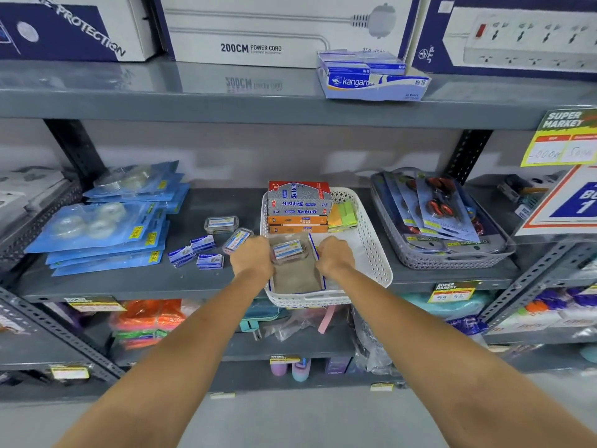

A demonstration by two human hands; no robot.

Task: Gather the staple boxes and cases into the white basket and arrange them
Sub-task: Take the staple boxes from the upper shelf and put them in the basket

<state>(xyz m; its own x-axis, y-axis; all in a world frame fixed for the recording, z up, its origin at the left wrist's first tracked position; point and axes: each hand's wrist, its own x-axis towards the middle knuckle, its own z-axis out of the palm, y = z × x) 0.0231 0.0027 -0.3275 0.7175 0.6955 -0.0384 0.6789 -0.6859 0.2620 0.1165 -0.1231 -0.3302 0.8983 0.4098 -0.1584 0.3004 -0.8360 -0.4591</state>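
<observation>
The white basket point(371, 263) stands on the middle shelf. At its back lie stacked Softek boxes point(298, 202), orange boxes point(297, 223) and sticky notes point(344, 216). An open brown cardboard box point(295, 276) fills its front left. My left hand point(252, 260) is curled against a clear staple case point(287, 250) that rests in that box. My right hand point(334, 257) grips the box's blue right edge. Two more clear cases point(237, 240) point(221, 224) and three small blue staple boxes point(203, 243) point(181, 255) point(210, 261) lie on the shelf to the left.
Blue tape packs point(106, 234) are piled at the left of the shelf. A grey basket of carded items point(445, 221) stands to the right. Larger Kangaro boxes point(371, 79) sit on the upper shelf in front of power-cord cartons point(284, 27).
</observation>
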